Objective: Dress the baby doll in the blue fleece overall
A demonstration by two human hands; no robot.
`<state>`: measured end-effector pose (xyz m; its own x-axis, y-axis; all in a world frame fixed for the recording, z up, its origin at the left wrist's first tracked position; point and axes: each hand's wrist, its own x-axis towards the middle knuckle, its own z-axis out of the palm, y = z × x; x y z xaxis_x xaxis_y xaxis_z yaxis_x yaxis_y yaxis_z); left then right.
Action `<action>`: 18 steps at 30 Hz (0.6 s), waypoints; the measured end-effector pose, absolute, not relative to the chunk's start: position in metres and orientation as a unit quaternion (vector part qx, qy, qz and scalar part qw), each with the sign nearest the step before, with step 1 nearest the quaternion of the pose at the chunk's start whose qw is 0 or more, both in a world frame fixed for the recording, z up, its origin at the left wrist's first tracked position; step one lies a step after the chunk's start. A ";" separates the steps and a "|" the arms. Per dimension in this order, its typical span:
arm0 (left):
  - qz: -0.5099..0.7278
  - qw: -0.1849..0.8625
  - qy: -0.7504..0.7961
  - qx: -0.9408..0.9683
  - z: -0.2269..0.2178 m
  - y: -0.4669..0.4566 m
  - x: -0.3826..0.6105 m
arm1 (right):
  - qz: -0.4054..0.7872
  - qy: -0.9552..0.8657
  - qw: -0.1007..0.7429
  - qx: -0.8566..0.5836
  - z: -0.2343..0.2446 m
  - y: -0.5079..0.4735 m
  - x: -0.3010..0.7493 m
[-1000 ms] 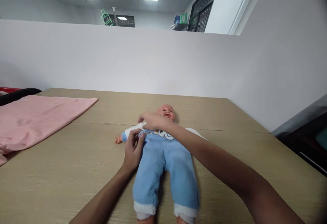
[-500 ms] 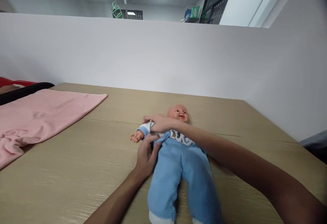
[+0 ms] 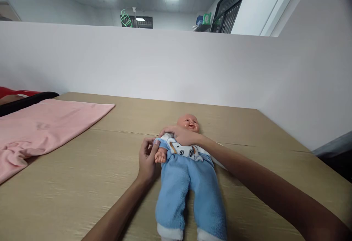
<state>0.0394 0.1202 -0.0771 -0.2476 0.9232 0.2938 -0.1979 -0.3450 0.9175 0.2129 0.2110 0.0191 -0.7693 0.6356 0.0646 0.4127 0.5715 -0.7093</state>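
A baby doll [image 3: 189,122] lies on its back, head away from me, dressed in a white shirt [image 3: 187,151] with an animal face and fluffy blue trousers [image 3: 174,189]. My left hand [image 3: 147,158] pinches the blue cuff of the sleeve [image 3: 162,143] on the doll's left-side arm, thumb on top. The doll's small hand [image 3: 161,155] pokes out below that cuff. Across the doll's chest reaches my right arm; my right hand [image 3: 180,134] has its fingers curled over the upper part of the same sleeve, near the shoulder. Its fingertips are partly hidden.
A pink cloth [image 3: 57,123] lies spread at the left of the brown tabletop [image 3: 96,182]. Behind it are a black rim [image 3: 33,99] and something red [image 3: 8,92]. A white partition [image 3: 154,65] borders the table's far side. Something dark [image 3: 337,156] stands beyond the right edge.
My left hand has moved from the trouser waist to the sleeve cuff. The doll's arm has swung in beside its body, and the shirt front now shows more.
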 end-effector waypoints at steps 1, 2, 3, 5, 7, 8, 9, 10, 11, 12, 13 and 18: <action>0.677 0.430 0.398 0.446 -0.076 0.125 0.037 | 0.346 -0.869 0.165 -0.314 0.022 0.207 0.213; 0.672 0.446 0.396 0.439 -0.077 0.130 0.035 | 0.336 -0.864 0.174 -0.331 0.025 0.202 0.213; 0.667 0.460 0.395 0.434 -0.078 0.134 0.033 | 0.324 -0.859 0.184 -0.350 0.028 0.195 0.214; 0.655 0.488 0.394 0.422 -0.084 0.142 0.031 | 0.292 -0.846 0.206 -0.395 0.033 0.177 0.214; 0.641 0.516 0.394 0.410 -0.090 0.149 0.032 | 0.255 -0.831 0.223 -0.442 0.033 0.159 0.214; 0.635 0.526 0.393 0.408 -0.093 0.152 0.033 | 0.239 -0.822 0.228 -0.464 0.031 0.153 0.214; 0.630 0.533 0.392 0.407 -0.095 0.154 0.034 | 0.229 -0.814 0.231 -0.481 0.027 0.148 0.213; 0.625 0.538 0.392 0.408 -0.096 0.156 0.034 | 0.226 -0.807 0.231 -0.495 0.023 0.146 0.213; 0.621 0.541 0.391 0.410 -0.097 0.158 0.035 | 0.230 -0.800 0.227 -0.505 0.019 0.146 0.213; 0.618 0.542 0.391 0.413 -0.097 0.160 0.035 | 0.239 -0.796 0.223 -0.510 0.015 0.148 0.213; 0.614 0.545 0.391 0.416 -0.096 0.161 0.034 | 0.246 -0.792 0.219 -0.515 0.012 0.151 0.214; 0.571 0.576 0.390 0.437 -0.095 0.166 0.026 | 0.258 -0.791 0.223 -0.509 0.010 0.159 0.215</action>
<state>0.0259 0.1664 -0.0952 0.0447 0.9978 0.0494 -0.3161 -0.0328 0.9482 0.2146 0.1590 0.0098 -0.3827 0.9195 0.0895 0.6901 0.3489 -0.6340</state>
